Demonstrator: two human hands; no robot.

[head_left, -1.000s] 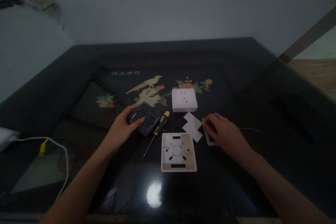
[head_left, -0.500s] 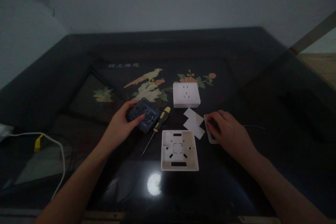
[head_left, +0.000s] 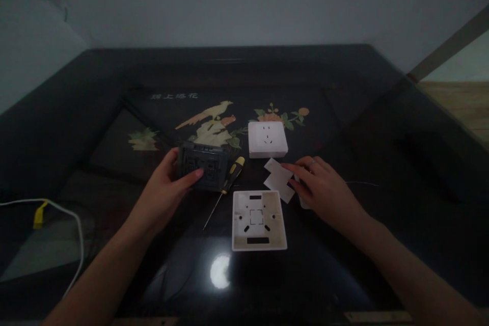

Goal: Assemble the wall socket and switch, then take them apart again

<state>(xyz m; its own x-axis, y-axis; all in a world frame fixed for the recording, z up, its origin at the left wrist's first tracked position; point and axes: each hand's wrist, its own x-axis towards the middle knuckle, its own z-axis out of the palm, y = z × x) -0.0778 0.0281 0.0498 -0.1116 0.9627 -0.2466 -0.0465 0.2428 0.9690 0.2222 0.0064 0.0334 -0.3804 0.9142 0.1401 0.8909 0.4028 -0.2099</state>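
My left hand [head_left: 164, 193] grips a dark socket module [head_left: 202, 165], tilted up off the black table [head_left: 344, 112]. A yellow-and-black screwdriver [head_left: 228, 179] lies just right of the module. My right hand [head_left: 324, 191] rests over a thin white frame [head_left: 301, 202] that it mostly hides, with its fingers reaching toward two white paper pieces [head_left: 278, 179]. A white back box [head_left: 259, 220] lies open side up between my hands. A white socket faceplate [head_left: 267, 138] sits farther back.
The table top carries a painted bird and flowers [head_left: 214, 122]. A white cable with a yellow tag [head_left: 38, 214] runs along the left. A lamp reflection [head_left: 220, 271] glares near the front edge. Wood floor [head_left: 458, 102] shows at the right.
My left hand has raised and tilted the dark module more upright. My right hand has slid left over the white frame toward the paper pieces.
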